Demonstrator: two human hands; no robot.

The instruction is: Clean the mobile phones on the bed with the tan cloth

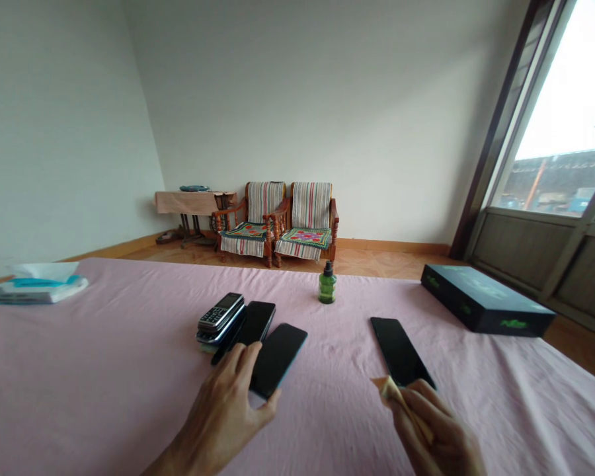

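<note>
My left hand (231, 396) spans the near end of a black smartphone (280, 354), fingers at its left edge and thumb at its lower right corner. Just left of it lies another dark smartphone (258, 320), partly behind my fingers. Beside that, a silver keypad phone (222, 311) tops a small stack of phones. In my right hand (434, 426) is a folded yellowish cloth (391, 391), pinched between the fingers. A separate black smartphone (399, 347) lies flat just beyond that hand, which hides part of its near end.
A green spray bottle (328, 285) stands at the bed's far middle. To the right is a black box (486, 301); at far left, a pack of wipes (39, 284). The pink sheet (129, 370) is wrinkled. Two wooden armchairs (305, 235) stand by the wall.
</note>
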